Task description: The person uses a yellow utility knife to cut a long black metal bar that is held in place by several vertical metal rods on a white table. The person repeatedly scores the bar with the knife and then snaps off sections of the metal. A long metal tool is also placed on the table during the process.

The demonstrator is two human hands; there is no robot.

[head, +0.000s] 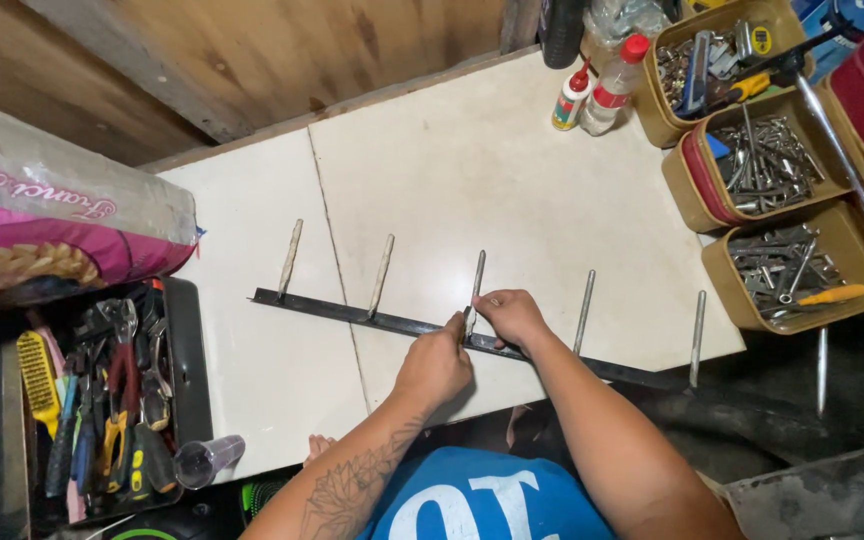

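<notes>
On the white tabletop (pixel 512 180), the left hand (pixel 437 365) and right hand (pixel 512 315) pinch their fingers onto the middle peg of a long, stiff, likely heavy black steel bar with five upright grey pegs (pixel 352 313), best gripped near its centre.

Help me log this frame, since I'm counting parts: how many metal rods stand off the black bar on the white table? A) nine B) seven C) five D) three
C: five metal rods jut from the black bar on the white table, and both the left hand and right hand are at the middle one.
</notes>
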